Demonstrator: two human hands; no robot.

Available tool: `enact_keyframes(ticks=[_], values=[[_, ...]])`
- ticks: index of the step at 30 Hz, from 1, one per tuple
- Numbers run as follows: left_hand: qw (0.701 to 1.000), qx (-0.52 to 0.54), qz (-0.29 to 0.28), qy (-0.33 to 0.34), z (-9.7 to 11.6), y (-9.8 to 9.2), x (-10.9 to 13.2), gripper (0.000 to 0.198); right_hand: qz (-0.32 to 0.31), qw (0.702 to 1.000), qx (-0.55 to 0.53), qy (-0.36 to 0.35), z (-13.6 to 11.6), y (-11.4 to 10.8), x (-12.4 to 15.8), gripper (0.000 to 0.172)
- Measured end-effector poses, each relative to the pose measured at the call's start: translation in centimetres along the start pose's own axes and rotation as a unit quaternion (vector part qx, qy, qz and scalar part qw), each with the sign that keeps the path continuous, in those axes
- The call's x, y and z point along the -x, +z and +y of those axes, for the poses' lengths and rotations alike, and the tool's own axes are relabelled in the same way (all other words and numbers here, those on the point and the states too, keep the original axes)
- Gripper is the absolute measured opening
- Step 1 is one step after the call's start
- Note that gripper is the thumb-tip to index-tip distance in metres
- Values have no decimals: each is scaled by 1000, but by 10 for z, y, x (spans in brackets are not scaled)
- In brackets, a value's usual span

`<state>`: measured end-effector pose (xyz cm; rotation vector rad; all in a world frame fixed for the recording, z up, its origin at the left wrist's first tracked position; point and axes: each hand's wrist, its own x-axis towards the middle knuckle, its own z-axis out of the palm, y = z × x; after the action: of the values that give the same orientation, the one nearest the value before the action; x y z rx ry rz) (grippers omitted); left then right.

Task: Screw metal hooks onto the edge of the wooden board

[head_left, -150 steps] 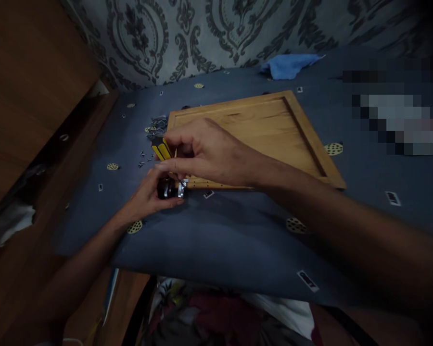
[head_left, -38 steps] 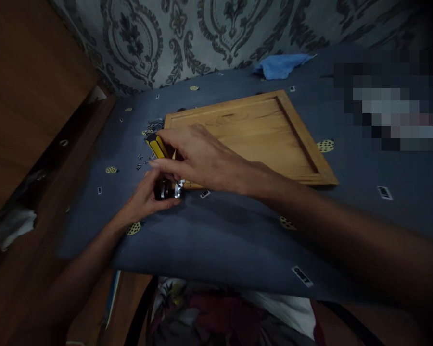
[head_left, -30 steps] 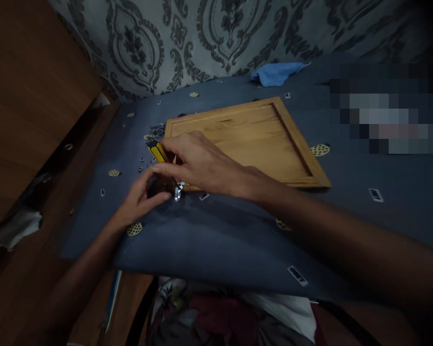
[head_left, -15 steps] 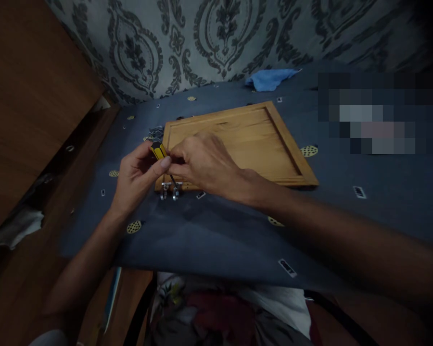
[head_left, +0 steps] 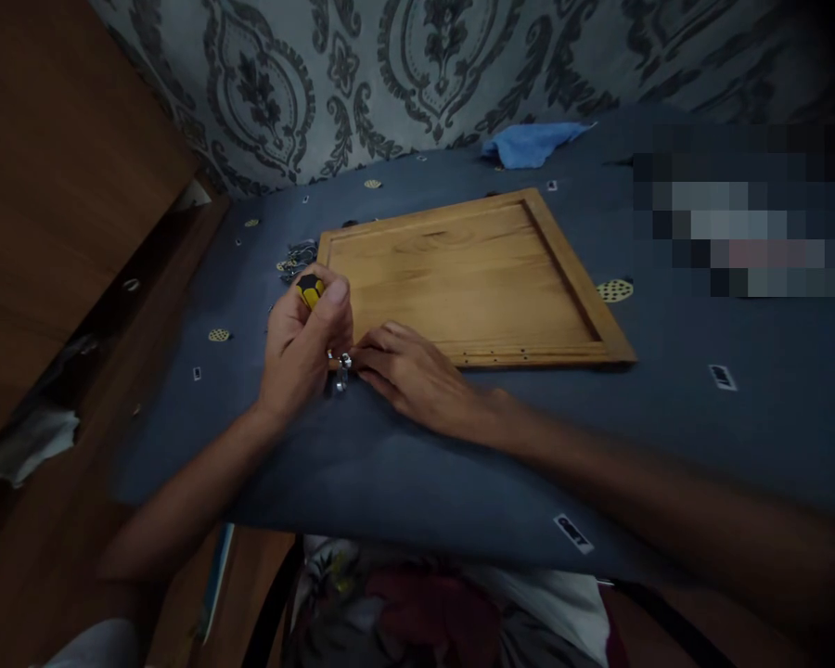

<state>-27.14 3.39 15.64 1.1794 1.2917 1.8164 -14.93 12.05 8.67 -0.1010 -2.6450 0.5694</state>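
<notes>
Clamping its grip around a yellow-and-black screwdriver [head_left: 310, 289], the left hand [head_left: 302, 348] holds it upright at the near left corner of the wooden board [head_left: 459, 278], toward the bench's [head_left: 459, 464] left edge. The right hand [head_left: 410, 380] lays its fingertips against a small metal hook [head_left: 340, 364] there; whether its grip pinches it I cannot tell. A blue rag [head_left: 533, 144] lies at the far edge.

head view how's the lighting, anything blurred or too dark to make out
Head view: dim, corners fading to near black; the wooden panel is best lit; a pixelated block masks the upper right; the metal fitting between the left hand, closed on a screwdriver, and right hand is too dark and small for detail.
</notes>
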Motion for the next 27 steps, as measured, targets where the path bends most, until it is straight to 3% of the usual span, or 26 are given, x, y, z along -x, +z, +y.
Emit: enact_keyframes(ticks=[5,20,27], values=[[999,21,29,7,-2,7,-9,70,26,999,6,-32,4,5,2,27],[999,22,12,-21,0,7,-12,71,54,997,6,-59,8,7,3,24],[994,19,65,84,35,2,-17,66,55,997,13,-60,9,9,5,25]])
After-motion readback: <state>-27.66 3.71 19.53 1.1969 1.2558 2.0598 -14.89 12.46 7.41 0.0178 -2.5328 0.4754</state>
